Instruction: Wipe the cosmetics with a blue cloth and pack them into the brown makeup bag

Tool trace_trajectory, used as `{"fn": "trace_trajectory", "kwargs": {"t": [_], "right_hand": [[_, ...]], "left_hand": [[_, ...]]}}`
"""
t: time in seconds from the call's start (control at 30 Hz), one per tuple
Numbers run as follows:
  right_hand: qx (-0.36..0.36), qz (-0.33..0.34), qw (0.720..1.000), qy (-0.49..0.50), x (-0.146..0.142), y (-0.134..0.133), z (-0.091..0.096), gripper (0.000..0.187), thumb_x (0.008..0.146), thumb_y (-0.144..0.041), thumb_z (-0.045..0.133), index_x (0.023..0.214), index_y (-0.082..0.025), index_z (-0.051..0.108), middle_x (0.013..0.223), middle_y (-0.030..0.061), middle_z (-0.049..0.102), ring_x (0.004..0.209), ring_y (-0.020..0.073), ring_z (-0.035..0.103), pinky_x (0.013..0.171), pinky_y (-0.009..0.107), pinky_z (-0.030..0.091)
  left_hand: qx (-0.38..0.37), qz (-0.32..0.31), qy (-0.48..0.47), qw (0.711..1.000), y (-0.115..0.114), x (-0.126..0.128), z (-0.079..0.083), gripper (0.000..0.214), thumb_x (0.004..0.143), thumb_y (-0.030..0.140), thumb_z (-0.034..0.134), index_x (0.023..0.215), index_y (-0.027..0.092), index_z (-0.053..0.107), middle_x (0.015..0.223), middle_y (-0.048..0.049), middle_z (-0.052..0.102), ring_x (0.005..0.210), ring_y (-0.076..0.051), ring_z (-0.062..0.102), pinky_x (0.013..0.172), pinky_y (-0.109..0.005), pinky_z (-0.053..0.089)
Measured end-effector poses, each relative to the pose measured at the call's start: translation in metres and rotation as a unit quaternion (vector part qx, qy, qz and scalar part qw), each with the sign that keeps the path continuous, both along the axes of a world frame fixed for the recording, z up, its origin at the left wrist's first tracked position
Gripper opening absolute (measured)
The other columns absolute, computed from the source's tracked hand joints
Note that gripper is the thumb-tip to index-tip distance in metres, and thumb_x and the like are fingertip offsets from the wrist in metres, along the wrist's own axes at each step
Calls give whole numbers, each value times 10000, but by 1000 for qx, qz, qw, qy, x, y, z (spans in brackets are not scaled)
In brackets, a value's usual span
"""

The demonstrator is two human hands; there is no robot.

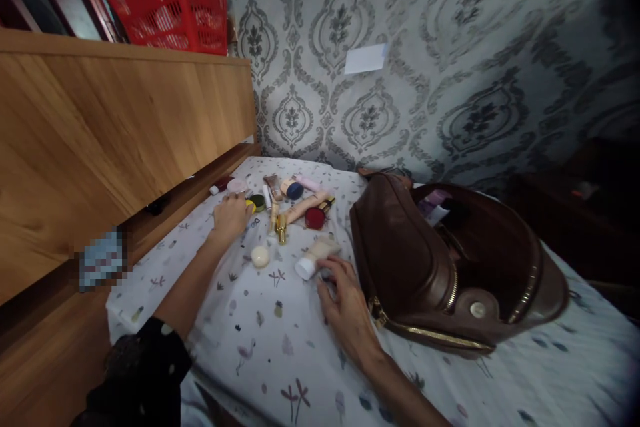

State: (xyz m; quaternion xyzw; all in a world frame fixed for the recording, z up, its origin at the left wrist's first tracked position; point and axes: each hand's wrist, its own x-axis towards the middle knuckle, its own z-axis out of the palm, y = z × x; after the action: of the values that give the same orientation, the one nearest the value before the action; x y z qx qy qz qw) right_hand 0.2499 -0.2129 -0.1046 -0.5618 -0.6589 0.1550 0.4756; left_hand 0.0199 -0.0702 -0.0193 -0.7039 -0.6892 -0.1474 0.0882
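My left hand reaches in among the cosmetics on the sheet, its fingers closed on a small yellow round item, partly hidden by them. Beside that lies a dark green round container. My right hand rests by a cream squeeze tube with a white cap, its fingertips at the tube's near edge and its thumb apart. A cream round item lies between my hands. Behind are a gold-coloured tube, a red round compact and a jar with a dark blue lid.
An unzipped brown leather bag stands at the right, with several things inside. Along the left runs a wooden cabinet bearing a red plastic basket. Patterned wallpaper covers the wall behind the printed sheet.
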Motion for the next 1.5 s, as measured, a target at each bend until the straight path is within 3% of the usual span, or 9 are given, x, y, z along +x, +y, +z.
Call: {"fn": "trace_trajectory", "kwargs": {"t": [0.33,0.47,0.57,0.7,0.87,1.13,1.27,1.37,1.5], "right_hand": [[-31,37,999,6,0,-2,11,285,848,-205,476,1107,-186,593,949,81,661,852,225,652,809,389,552],[-43,55,997,23,0,-4,11,365,872,-243,486,1225,-179,556,1096,106,692,968,238,671,859,400,550],[-29,70,997,25,-1,-5,12,418,894,-285,487,1297,-186,534,1270,129,640,1049,249,653,907,428,533],[-54,90,989,108,-2,-7,20,379,932,-389,484,1251,-204,573,1221,111,654,1051,238,648,860,390,545],[-80,93,959,254,-1,-2,22,427,899,-516,534,1185,-209,610,951,55,687,835,200,651,697,316,537],[-127,79,921,360,1,4,18,425,779,-579,661,993,-213,638,813,14,667,737,188,619,592,276,490],[-137,69,908,390,-1,3,19,422,763,-575,684,966,-209,635,791,7,649,749,184,618,614,273,496],[-134,91,907,388,-2,4,19,436,717,-561,738,958,-214,633,822,10,670,796,193,640,711,303,525],[-129,140,911,366,-3,3,19,421,688,-515,781,951,-219,637,876,16,693,835,200,652,787,339,535]], "left_hand": [[-58,11,45,997,12,1,-6,378,897,280,509,1189,60,608,1129,-246,676,1006,-374,668,819,-448,496],[-28,-15,18,999,-3,-1,1,415,911,346,491,1257,134,576,1237,-192,640,1045,-334,648,826,-416,496],[8,-125,-97,987,-20,3,0,419,854,415,580,1202,184,611,1162,-103,674,1003,-276,642,842,-370,492],[-31,-324,-250,912,-52,24,-7,405,788,417,675,1120,187,647,1011,-43,689,886,-212,635,792,-308,486],[-101,-453,-240,853,-87,57,-18,332,807,378,701,1086,202,673,971,-51,669,899,-211,634,808,-303,481],[-29,-425,-179,887,-78,46,-32,339,938,461,540,1132,216,669,1118,-81,701,1049,-240,640,924,-342,467],[31,-310,-281,908,-75,36,-33,333,999,391,399,1019,185,660,956,-57,705,896,-195,647,834,-309,479],[76,-262,-387,881,-87,47,-30,323,998,387,384,938,182,626,846,-36,645,790,-172,603,742,-283,476],[63,-374,-365,850,-107,70,-32,244,970,346,418,985,194,609,1017,-83,623,995,-207,586,906,-331,466]]}}
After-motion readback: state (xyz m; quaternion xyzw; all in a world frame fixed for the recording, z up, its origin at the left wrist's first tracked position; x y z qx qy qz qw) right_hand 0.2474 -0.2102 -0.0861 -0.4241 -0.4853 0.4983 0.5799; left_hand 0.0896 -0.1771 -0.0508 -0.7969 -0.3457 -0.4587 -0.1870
